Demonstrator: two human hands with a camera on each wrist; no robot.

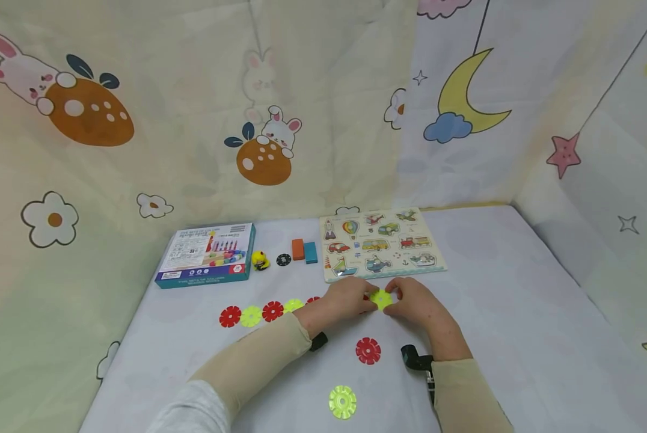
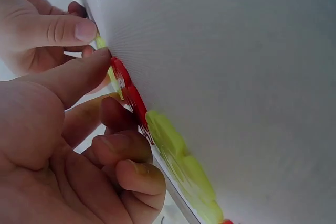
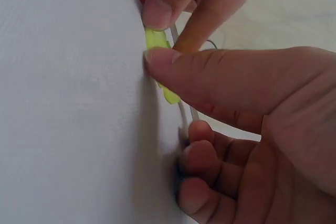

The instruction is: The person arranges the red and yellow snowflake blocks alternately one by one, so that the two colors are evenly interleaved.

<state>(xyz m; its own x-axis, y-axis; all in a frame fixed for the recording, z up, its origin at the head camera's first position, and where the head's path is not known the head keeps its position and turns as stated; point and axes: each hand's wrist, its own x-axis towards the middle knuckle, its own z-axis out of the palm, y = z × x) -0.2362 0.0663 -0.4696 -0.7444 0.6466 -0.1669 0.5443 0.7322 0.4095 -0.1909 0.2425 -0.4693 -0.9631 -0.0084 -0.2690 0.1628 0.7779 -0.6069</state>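
Observation:
A yellow-green snowflake disc [image 1: 381,299], a notched plastic piece, lies flat at the right end of a row of discs. My right hand [image 1: 417,304] pinches its right edge between thumb and forefinger. From the other side, my left hand [image 1: 347,300] holds the same disc by its left edge with thumb and forefinger. In the left wrist view a red disc [image 2: 135,103] lies just beside the left fingers, with another yellow-green disc [image 2: 181,163] adjoining it. The left hand hides part of the row in the head view.
Left in the row are a red disc [image 1: 229,316] and a yellow-green one [image 1: 251,316]. Nearer me lie a loose red disc [image 1: 368,350] and a yellow-green disc [image 1: 342,402]. Behind stand a picture puzzle board [image 1: 383,243], colored blocks [image 1: 298,249], a small yellow toy [image 1: 260,260] and a box [image 1: 204,255].

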